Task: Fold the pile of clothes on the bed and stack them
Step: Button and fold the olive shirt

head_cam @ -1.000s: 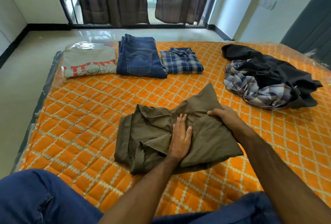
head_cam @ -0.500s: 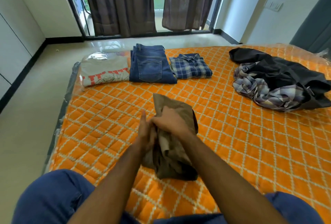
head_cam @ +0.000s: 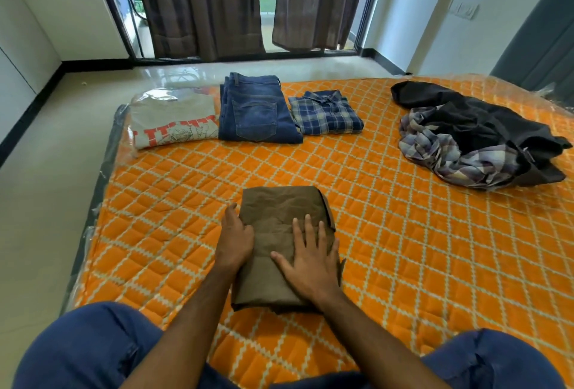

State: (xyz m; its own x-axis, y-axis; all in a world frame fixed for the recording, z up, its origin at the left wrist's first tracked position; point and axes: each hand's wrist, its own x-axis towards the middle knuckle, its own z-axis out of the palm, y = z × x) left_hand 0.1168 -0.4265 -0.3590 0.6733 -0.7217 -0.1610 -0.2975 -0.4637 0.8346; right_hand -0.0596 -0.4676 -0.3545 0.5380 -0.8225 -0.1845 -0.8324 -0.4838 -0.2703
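An olive-brown garment (head_cam: 279,211) lies folded into a narrow rectangle on the orange quilted mattress (head_cam: 403,249), right in front of me. My right hand (head_cam: 310,258) rests flat on its right half with fingers spread. At the garment's left edge sits my left hand (head_cam: 234,241), fingers curled against the fold. A row of folded clothes lies at the far edge: a grey printed t-shirt (head_cam: 174,118), blue jeans (head_cam: 256,109) and a blue plaid shirt (head_cam: 326,113). An unfolded heap of a black garment (head_cam: 466,115) and a grey plaid garment (head_cam: 441,152) sits at the far right.
The mattress is wrapped in clear plastic and its left edge (head_cam: 102,171) drops to a pale tiled floor (head_cam: 40,186). Dark curtains (head_cam: 202,6) hang over a glass door beyond the bed. My knees in blue trousers (head_cam: 84,348) are at the bottom.
The olive garment went from a spread, crumpled shape to a bundle lifted in both hands, and now lies as a flat folded rectangle with both hands on it.
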